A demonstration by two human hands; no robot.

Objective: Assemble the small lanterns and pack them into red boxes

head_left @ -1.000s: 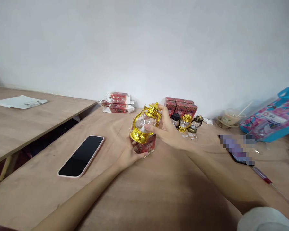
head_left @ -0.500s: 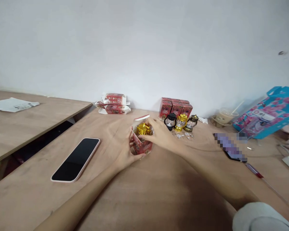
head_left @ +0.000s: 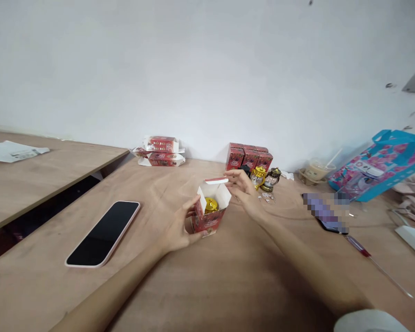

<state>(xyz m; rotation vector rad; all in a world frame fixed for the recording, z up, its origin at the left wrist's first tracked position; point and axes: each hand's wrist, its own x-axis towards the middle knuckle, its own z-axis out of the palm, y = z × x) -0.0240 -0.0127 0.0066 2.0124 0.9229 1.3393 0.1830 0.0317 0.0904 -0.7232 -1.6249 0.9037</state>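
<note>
A red printed carton stands on the table with its top flaps up. Inside it sits a small gold lantern, only its top showing. My left hand grips the carton's left side, thumb at the front and fingers around the far side. Just right of the raised flaps is my right hand, fingers stretched out and apart, the tips by the white-edged back flap; whether they touch it I cannot tell. Behind that hand stand another gold lantern, a bronze lantern and a partly hidden black one.
Several closed red cartons stand against the wall; unfolded cartons lie left of them. A phone rests at left. On the right are a drink cup, a blue floral bag, another phone and a screwdriver.
My right hand has drawn back from the lantern to the carton's right side, its fingers now spread. The gold lantern sits lower in the carton. My left hand keeps its hold.
</note>
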